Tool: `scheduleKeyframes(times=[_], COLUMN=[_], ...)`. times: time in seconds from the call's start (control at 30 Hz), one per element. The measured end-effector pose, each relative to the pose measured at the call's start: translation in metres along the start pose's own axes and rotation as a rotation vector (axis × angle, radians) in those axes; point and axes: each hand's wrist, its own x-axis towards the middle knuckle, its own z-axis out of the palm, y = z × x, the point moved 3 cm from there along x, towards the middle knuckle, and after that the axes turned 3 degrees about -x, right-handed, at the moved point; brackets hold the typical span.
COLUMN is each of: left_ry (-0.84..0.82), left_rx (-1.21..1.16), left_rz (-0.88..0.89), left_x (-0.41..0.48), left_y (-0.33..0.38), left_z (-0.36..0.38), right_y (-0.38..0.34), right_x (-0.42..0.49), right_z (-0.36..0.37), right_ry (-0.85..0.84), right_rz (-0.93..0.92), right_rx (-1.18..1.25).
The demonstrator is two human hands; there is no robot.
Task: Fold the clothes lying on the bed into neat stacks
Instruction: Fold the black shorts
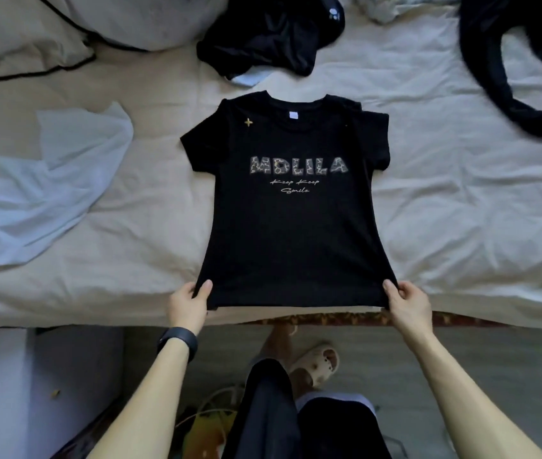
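The left hand point(190, 303) and the right hand point(407, 303) each grip one bottom corner of a black short-sleeved T-shirt point(289, 233). On both hands the thumb lies on top of the fabric and the fingers curl under the hem. The hem is drawn taut between the two hands, at lower centre of the frame. A black wristband point(178, 342) sits on the left wrist.

The T-shirt lies face up at the centre of the frame, on a bed covered with a wrinkled off-white sheet point(461, 210). Its collar points toward the top of the frame and its hem reaches the near edge of the bed. The body lies flat and both sleeves are spread outward. The chest carries the patterned letters "MDLILA" with small script lines beneath. A small gold star mark shows near the shoulder on the left of the frame.

Other garments on the bed:
- A pale blue crumpled garment point(41, 193) lies at the left of the frame, well apart from the T-shirt.
- A crumpled black garment point(263, 41) lies at top centre, just beyond the collar, with a pale blue edge showing under it.
- A long black garment point(501, 61) lies at the upper right, with one narrow part trailing downward.

A light pillow with dark piping point(14, 34) occupies the upper left corner. Below the bed edge, the person's dark trousers and a beige perforated slipper point(319, 362) show above the floor.
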Motion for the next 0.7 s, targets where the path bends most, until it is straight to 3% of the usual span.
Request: scheduleKeyframes(times=[0.17, 0.3, 0.53, 0.6, 0.7], left_ry=[-0.02, 0.042, -0.099, -0.081, -0.025], left_rx=[0.06, -0.102, 0.244, 0.327, 0.413], left_rz=[0.04, -0.086, -0.172, -0.117, 0.112], left_x=[-0.047, -0.077, -0.077, -0.068, -0.059], left_y=[-0.021, -0.055, -0.082, -0.066, -0.02], left_z=[-0.004, 0.007, 0.029, 0.035, 0.053], right_y=[0.02, 0.04, 0.07, 0.055, 0.019], right_x=[-0.046, -0.075, -0.071, -0.064, -0.047], right_z=[-0.019, -0.024, -0.004, -0.004, -0.006], right_ry=[0.037, 0.104, -0.129, -0.114, -0.047], right_rz=[-0.04, -0.052, 0.04, -0.004, -0.092], right_rx=[0.028, 0.072, -0.228, -0.233, -0.195])
